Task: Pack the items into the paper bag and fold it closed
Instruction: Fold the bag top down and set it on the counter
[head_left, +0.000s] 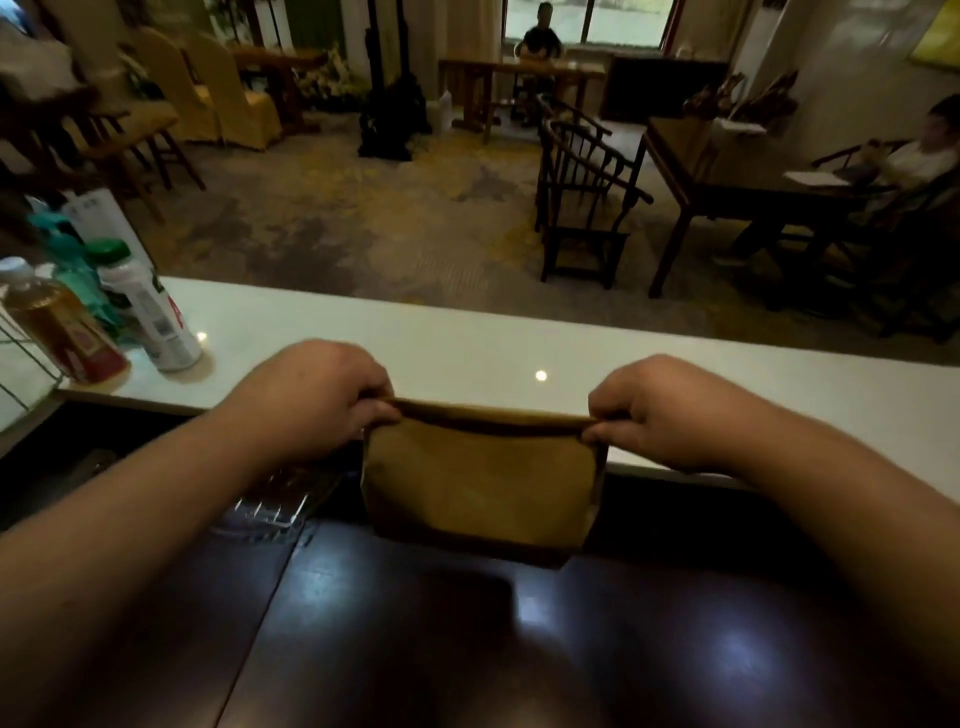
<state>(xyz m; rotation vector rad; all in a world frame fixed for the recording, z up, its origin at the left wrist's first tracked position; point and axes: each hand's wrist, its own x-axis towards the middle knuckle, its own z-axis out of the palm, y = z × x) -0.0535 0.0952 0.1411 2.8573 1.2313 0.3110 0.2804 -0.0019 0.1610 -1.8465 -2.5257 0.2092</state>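
Two hands hold a flat brown paper bag (480, 480) by its top corners. It stands upright on the dark shiny wooden desk (519, 649), right against the white ledge (467, 343) behind it. The left hand (311, 395) pinches the left corner, and the right hand (660, 410) pinches the right corner. The top edge looks folded over. Just left of the bag lies a clear plastic thing (275, 506), half hidden by the left arm. Far left on the ledge stand a white bottle with a green cap (150, 312), a brown drink bottle (57, 322) and a teal bottle (83, 280), well apart from the bag.
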